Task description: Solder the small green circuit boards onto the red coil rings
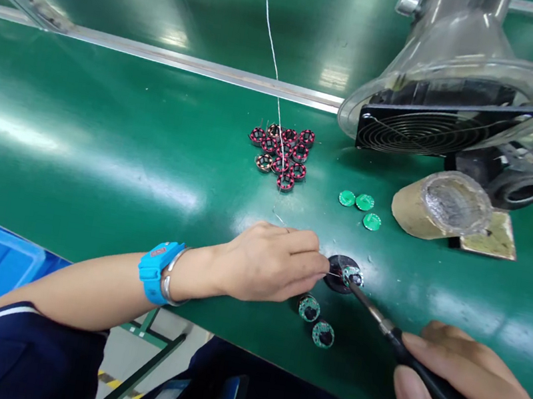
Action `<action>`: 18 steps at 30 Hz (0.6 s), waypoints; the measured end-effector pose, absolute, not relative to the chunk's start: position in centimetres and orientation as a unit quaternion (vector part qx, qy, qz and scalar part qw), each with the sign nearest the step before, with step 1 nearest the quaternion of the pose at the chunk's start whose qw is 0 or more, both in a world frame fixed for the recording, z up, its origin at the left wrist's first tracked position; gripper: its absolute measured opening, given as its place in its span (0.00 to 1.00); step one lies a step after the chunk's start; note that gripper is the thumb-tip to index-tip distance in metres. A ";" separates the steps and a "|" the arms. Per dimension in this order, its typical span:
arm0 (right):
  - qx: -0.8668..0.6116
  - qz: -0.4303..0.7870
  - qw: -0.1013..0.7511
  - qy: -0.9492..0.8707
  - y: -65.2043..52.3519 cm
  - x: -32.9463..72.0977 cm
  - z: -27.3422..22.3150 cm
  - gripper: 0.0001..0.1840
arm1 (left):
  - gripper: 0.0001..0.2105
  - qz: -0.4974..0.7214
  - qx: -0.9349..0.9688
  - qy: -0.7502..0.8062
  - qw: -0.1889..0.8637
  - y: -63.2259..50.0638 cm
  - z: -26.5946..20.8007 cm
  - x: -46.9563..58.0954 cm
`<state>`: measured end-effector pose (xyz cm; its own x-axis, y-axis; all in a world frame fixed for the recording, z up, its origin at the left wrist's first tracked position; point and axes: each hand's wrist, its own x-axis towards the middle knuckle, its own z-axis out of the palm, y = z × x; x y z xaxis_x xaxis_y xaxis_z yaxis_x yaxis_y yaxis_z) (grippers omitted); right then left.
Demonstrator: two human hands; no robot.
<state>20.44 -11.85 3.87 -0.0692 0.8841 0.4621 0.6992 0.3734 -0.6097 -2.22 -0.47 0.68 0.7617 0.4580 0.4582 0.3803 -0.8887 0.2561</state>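
In the head view, our left hand [276,265] pinches thin silvery wire [334,275]; just right of that hand, a round green-and-black circuit board [350,271] sits on a black disc [335,284]. Our right hand [474,387], farther off, grips a black-handled soldering iron [390,332] slanting forward-left to the board.

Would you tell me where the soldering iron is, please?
The soldering iron is at lower right in the head view, in the right hand, its tip at a round board.
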 end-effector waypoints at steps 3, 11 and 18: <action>-0.539 0.127 0.404 -0.728 -12.1 20.6 3.6 0.15 | 0.07 0.263 0.936 0.225 0.069 -0.4 0.6 -2.1; -0.541 0.141 0.399 -0.727 -12.0 20.5 3.6 0.14 | 0.07 0.260 0.937 0.223 0.059 -0.4 0.5 -2.1; -0.547 0.129 0.394 -0.727 -12.0 20.6 3.7 0.13 | 0.06 0.261 0.938 0.221 0.056 -0.4 0.5 -2.2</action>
<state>20.58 -11.96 3.72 -0.0912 0.8977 0.4311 0.6942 0.3677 -0.6188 -2.17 -0.42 0.51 0.7664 0.4435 0.4646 0.3852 -0.8962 0.2201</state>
